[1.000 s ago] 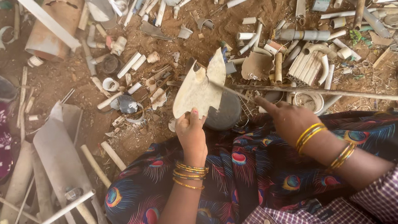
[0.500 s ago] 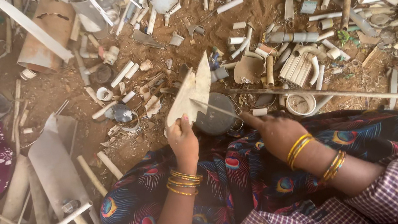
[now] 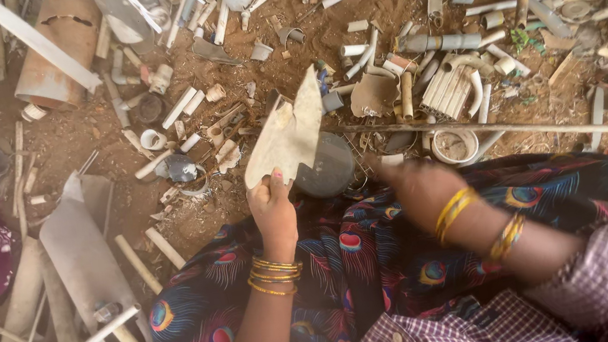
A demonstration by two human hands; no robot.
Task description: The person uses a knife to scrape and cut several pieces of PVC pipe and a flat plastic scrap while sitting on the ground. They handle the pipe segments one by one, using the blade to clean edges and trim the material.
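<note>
Pinching the broken plastic shard (image 3: 288,134) at its lower edge, the left hand (image 3: 274,209) holds it above the dark round block (image 3: 328,166), long axis pointing up-right. The right hand (image 3: 418,184) is blurred beside the block; I cannot tell its grip.

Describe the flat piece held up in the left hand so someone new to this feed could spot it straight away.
Start at the peacock-patterned fabric over the person's lap, low in the picture. Follow the left hand, with gold bangles at the wrist, up to the flat broken shard pinched at its lower edge. Unlike the round pipe offcuts littering the dirt, it is a pale, jagged sheet, raised in front of a dark round container.
</note>
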